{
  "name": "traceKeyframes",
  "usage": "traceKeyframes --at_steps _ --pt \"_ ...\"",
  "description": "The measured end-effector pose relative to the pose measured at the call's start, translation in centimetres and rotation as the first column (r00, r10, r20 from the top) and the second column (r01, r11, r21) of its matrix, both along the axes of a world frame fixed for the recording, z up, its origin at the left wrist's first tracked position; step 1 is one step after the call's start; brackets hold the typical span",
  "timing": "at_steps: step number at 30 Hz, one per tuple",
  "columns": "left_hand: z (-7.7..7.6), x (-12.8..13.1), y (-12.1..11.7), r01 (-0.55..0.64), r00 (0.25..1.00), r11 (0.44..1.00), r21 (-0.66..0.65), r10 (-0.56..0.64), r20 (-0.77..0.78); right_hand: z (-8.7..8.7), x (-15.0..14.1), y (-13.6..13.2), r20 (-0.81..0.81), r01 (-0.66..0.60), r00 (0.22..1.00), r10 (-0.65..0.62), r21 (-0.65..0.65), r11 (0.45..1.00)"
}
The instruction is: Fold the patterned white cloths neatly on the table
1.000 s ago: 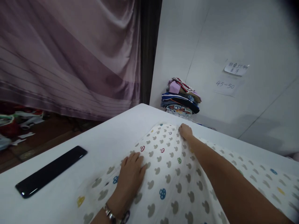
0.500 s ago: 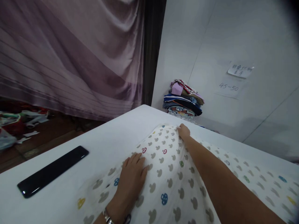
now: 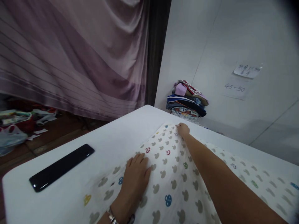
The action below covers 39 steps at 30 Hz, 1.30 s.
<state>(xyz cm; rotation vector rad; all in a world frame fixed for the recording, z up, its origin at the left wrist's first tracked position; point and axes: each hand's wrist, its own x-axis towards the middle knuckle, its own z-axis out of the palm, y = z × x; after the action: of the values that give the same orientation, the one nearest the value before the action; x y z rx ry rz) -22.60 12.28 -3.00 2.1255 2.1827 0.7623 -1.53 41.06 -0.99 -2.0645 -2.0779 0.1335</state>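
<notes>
A white cloth [image 3: 174, 174] printed with grey, blue, red, green and yellow mushrooms spreads over the white table and rises in a loose ridge between my arms. My left hand [image 3: 137, 174] lies flat on its left part, palm down with the fingers stretched out. Farther off, at the cloth's far edge, my right hand [image 3: 183, 129] is closed on the fabric and lifts it a little. The right forearm crosses over the cloth, hiding some of it.
On the white table [image 3: 112, 133], a long black glossy slab [image 3: 62, 168] lies to the left. Folded fabrics [image 3: 187, 101] are stacked behind the far edge by the wall. A mauve curtain [image 3: 93, 56] hangs at the left, with bags [image 3: 11, 138] on the floor below.
The view has turned slightly left, so everything sits a little farther right. Both hands keep their places on the cloth.
</notes>
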Motion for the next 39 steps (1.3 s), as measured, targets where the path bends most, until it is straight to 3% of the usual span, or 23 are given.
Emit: traceKeyframes --at_steps 5,9,12,16,19,22,25,31,39 --pt "-0.2 -0.2 0.1 -0.007 0.999 0.999 -0.05 0.006 -0.033 -0.9 -0.2 -0.4 0.067 -0.03 0.997 0.025 0.07 0.997" --pt "0.3 -0.3 0.0 -0.016 0.997 0.996 -0.09 0.009 -0.072 -0.6 1.5 -1.3 0.125 -0.123 0.986 0.112 0.083 0.989" --pt "0.7 -0.4 0.0 -0.027 0.994 0.992 -0.126 0.013 -0.106 -0.1 4.8 -2.8 0.141 -0.146 0.981 0.134 0.083 0.986" --pt "0.6 -0.8 0.3 -0.044 0.99 0.988 -0.151 0.022 -0.142 -0.1 11.1 -6.3 0.14 -0.059 0.989 0.046 0.091 0.994" --pt "0.4 -1.1 0.6 -0.049 0.985 0.989 -0.143 0.024 -0.17 -1.0 15.1 -9.3 0.144 -0.062 0.988 0.053 0.062 0.996" --pt "0.5 -1.3 0.8 -0.057 0.982 0.987 -0.152 0.028 -0.187 -2.2 16.9 -11.3 0.128 -0.133 0.982 0.138 -0.053 0.99" --pt "0.5 -1.6 1.0 -0.082 0.982 0.982 -0.17 0.051 -0.179 -2.6 16.3 -11.7 0.094 -0.1 0.989 0.112 -0.125 0.987" --pt "-0.1 -2.1 1.3 -0.073 0.982 0.987 -0.146 0.045 -0.181 -1.9 12.8 -10.4 0.094 -0.17 0.978 0.185 -0.147 0.974" --pt "-0.2 -2.3 1.3 -0.07 0.984 0.988 -0.141 0.045 -0.17 -1.9 10.1 -9.2 0.071 -0.12 0.989 0.132 -0.156 0.98"
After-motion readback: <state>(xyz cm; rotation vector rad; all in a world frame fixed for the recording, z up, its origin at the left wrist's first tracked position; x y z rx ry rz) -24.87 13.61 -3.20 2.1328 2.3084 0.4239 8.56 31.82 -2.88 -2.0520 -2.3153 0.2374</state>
